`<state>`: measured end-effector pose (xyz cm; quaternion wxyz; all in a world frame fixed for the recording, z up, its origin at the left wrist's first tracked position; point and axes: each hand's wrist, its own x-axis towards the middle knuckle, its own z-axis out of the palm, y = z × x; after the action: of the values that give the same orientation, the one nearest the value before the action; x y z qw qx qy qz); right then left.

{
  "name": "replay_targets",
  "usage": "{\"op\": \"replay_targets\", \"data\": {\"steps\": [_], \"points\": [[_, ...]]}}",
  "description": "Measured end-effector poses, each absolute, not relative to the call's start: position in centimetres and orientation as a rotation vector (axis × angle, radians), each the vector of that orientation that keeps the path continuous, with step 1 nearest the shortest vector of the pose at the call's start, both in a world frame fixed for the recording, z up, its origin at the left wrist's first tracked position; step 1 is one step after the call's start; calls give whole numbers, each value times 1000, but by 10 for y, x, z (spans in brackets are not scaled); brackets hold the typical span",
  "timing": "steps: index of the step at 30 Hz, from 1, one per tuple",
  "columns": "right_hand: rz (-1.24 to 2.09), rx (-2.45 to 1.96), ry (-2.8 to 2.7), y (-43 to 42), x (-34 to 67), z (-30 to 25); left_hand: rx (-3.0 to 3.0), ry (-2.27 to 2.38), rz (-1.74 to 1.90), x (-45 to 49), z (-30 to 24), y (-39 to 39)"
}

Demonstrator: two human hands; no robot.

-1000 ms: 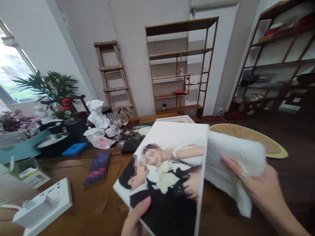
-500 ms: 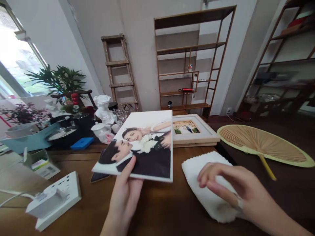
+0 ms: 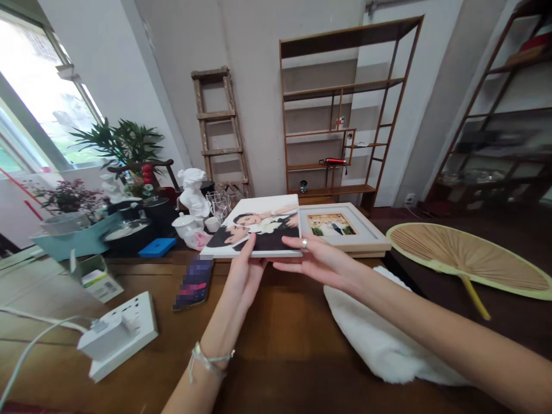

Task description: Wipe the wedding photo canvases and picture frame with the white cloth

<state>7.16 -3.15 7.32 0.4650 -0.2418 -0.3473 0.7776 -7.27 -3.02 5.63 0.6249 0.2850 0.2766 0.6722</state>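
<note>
Two hands share the load here: your left hand has its thumb on top of the white-edged rectangular photo panel, and your right hand pinches its near right corner, so each grip is closed on it. The panel appears to be above the brown wooden bench, just left of the pale wood-framed picture with a wide white mat. You seem to be at the handling step; the next move calls for both grips level and the corner clear of that frame. Your fingers under the panel are mostly hidden, its underside is out of sight, your right forearm covers part of the fluffy white cloth, and whether panel and frame touch is unclear.
</note>
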Motion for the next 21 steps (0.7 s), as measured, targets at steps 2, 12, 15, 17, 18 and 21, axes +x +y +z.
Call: {"op": "replay_targets", "data": {"steps": [2, 12, 15, 17, 18, 21], "points": [[1910, -627, -835, -19, 70, 73, 651, 655, 1528, -73, 55, -27], [1975, -685, -742, 18, 78, 63, 409, 1041, 1256, -85, 10, -22], [1990, -715, -702, 25, 76, 61, 367, 1090, 1304, -88, 2, -5], [1993, -728, -683, 28, 75, 59, 353, 1112, 1343, -90, 1, 6], [1992, -732, -677, 29, 75, 58, 348, 1123, 1358, -91, 0, 11], [1986, -731, -665, 31, 75, 57, 340, 1150, 1398, -91, -2, 22]]}}
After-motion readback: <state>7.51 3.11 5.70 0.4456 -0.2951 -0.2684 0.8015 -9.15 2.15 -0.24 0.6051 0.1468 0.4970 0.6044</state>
